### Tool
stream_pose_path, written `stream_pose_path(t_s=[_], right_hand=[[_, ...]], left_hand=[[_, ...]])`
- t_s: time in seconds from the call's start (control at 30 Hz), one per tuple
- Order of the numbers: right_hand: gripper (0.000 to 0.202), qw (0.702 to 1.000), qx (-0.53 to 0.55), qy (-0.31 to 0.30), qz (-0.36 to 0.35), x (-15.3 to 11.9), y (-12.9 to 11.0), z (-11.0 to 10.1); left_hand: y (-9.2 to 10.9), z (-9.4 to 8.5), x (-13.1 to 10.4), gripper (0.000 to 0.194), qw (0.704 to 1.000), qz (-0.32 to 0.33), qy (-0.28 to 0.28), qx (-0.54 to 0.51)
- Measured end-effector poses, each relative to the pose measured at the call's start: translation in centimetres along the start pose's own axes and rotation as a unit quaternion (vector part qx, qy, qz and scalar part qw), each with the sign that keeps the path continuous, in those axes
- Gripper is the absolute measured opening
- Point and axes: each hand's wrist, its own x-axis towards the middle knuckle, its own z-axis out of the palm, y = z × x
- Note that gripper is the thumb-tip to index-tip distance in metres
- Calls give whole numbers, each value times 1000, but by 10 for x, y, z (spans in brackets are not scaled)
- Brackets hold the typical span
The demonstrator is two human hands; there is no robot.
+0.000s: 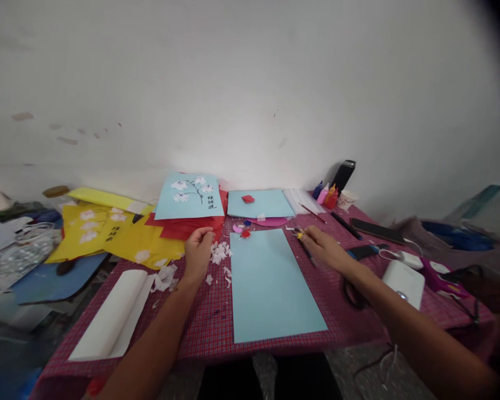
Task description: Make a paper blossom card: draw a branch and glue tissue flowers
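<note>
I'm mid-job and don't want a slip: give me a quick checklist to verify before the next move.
1. Large blue sheet flat on the plaid tablecloth: ok.
2. White paper pieces close to the left hand: ok, just right of it.
3. Left hand holding something: cannot tell, too small to see.
4. Right hand gripping the small yellow item: cannot tell, blurred.
5. Tablecloth free of scraps: not ok, torn white paper lies left of the left hand.
6. Coloured bottles standing: ok.

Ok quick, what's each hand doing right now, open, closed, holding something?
Left hand: fingers curled; can't tell if anything's held.
Right hand: fingers at a small yellow item; grip can't be told.
</note>
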Motion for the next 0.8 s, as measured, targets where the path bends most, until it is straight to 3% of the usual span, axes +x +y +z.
stream_pose_path(t_s=[0.1,0.2,0.33,0.43,0.63,0.8], right_hand=[[33,1000,-2,3,25,-2,8,-9],[36,995,-72,-35,63,-17,11,-10],[38,965,-201,-124,111,-41,7,-1],[39,940,-265,-152,151,-50,0,5],[45,923,-315,-125,183,-51,-7,3],[41,935,-308,-90,154,-24,7,-8]], left_hand=[[-1,-1,1,23,1000,1,3,0],[-1,0,0,24,1000,-6,-3,3],[-1,2,-4,24,999,0,-28,29],[-1,3,-6,24,999,2,-33,42],[0,3,-6,25,999,-8,-31,31],[4,2,-6,25,999,-8,-29,34]])
